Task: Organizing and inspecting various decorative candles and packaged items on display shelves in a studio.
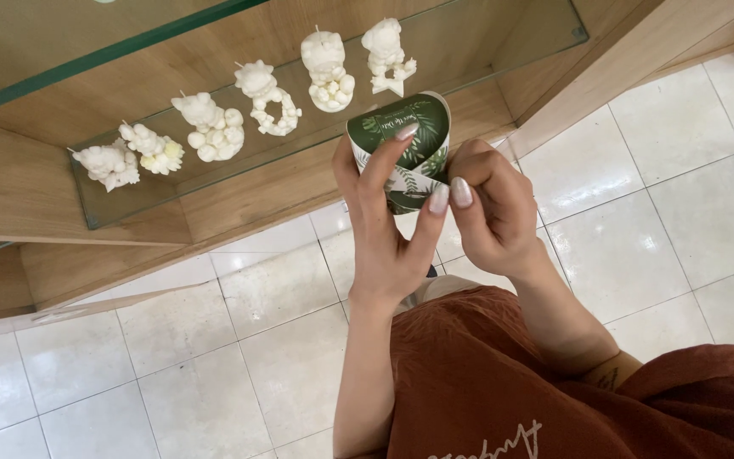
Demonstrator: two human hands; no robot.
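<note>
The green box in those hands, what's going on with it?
A person holds a small green box with a leaf pattern in both hands, over a white tile floor. The left hand grips it from the side and below, index finger laid across its front; the right hand pinches its lower edge. Whether it is being opened or closed can't be told. Beside it, six white figurine candles stand in a row on a glass shelf in a wooden cabinet.

Box [405, 144]: dark green with white and green leaf pattern. Candles [258, 95]: white, figure-shaped. Shelf [129, 191]: green-tinted glass. Cabinet [10, 187]: light brown wood. Floor [622, 238]: white glossy tiles. Shirt [503, 382]: rust brown.
</note>
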